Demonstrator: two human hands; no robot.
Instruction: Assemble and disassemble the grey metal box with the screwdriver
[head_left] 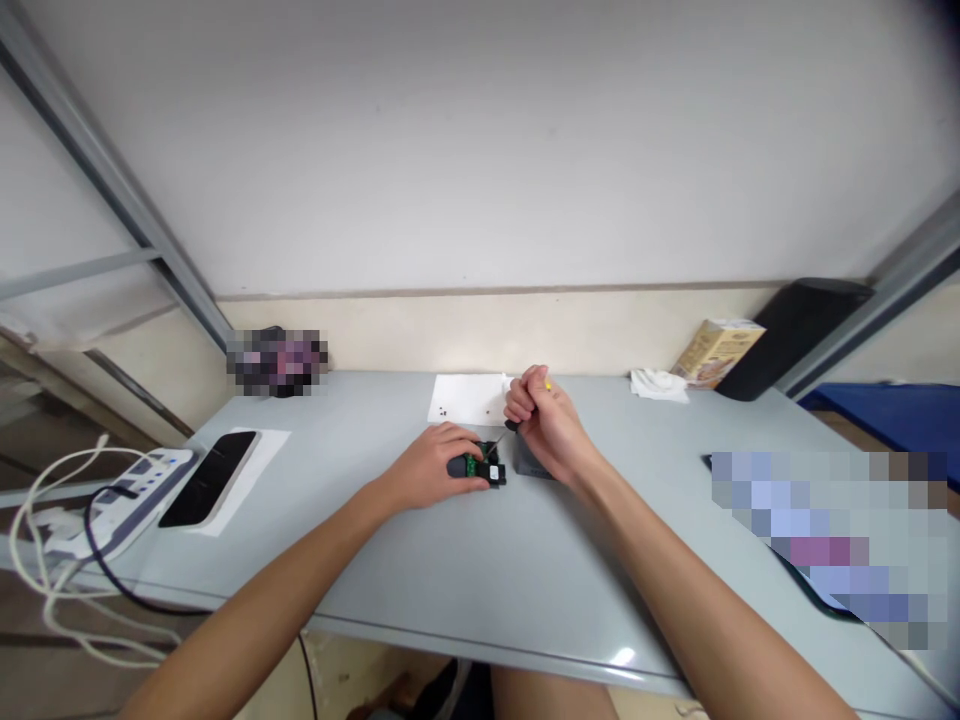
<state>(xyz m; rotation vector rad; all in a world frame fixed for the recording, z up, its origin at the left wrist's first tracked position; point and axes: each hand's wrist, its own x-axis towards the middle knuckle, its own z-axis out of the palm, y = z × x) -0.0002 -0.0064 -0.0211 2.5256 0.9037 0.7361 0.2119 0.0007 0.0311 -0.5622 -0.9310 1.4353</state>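
Observation:
My left hand [435,465] is closed around a small dark device with a green circuit board [491,470], its inside exposed, on the desk. In my right hand [544,415] is a screwdriver [499,439], its thin shaft slanting down to the device and a yellow end showing above my fist. Whether its tip sits in a screw is too small to tell. A dark grey box [532,464] lies partly hidden under my right wrist. Behind the device rests a white paper sheet [469,395] with several tiny dark pieces, perhaps screws.
A black phone [210,478] lies on paper at the left, beside a power strip [139,500] with loose cables. At the back right stand a yellow carton [720,350], crumpled tissue [658,384] and a black cylinder [795,335]. Blurred items occupy the back left and right.

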